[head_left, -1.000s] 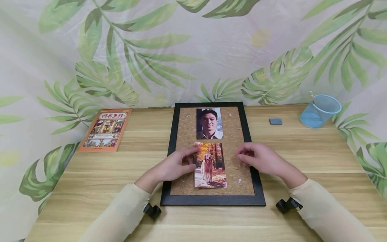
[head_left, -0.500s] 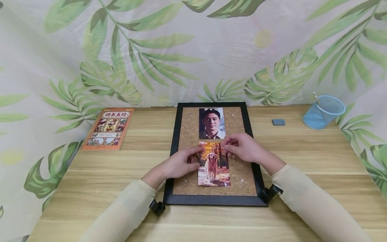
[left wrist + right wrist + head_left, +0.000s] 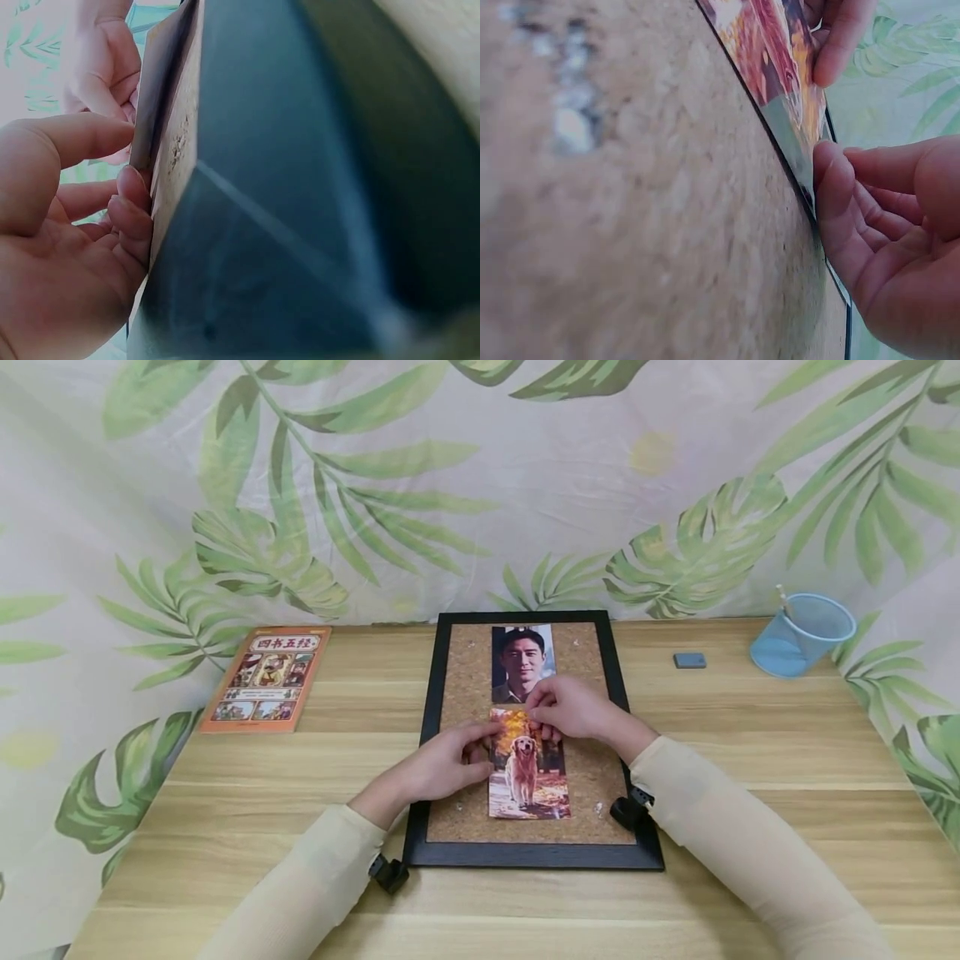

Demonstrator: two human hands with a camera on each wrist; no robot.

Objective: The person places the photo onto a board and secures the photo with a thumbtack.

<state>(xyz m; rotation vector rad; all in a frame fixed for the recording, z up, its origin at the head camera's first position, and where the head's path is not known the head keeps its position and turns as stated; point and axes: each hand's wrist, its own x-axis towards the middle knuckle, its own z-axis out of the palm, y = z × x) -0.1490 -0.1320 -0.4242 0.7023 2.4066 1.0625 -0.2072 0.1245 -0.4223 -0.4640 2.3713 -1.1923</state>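
A glossy photo of a golden retriever (image 3: 522, 777) lies on the framed corkboard (image 3: 465, 727), below a portrait photo (image 3: 512, 675). My left hand (image 3: 450, 762) is at the dog photo's left side, its index fingertip resting on the upper left of the print and its thumb at the edge lower down. At the top edge, my right hand (image 3: 573, 708) brings thumb and index finger together in a pinch over the photo. What sits between those fingertips is hidden. The right wrist view shows the pinching fingertips (image 3: 834, 161) right against the print's upper edge.
Clear pushpins stand in the cork, one lower right (image 3: 597, 807) and one upper right (image 3: 576, 643). An orange book (image 3: 266, 681) lies at the left. Toward the back right are a blue-grey eraser-like block (image 3: 689, 660) and a blue mesh pen cup (image 3: 798, 639).
My right hand has moved left from the board's right side, reaching the dog photo's right edge and then its top middle. The left hand stays at the photo's left edge.
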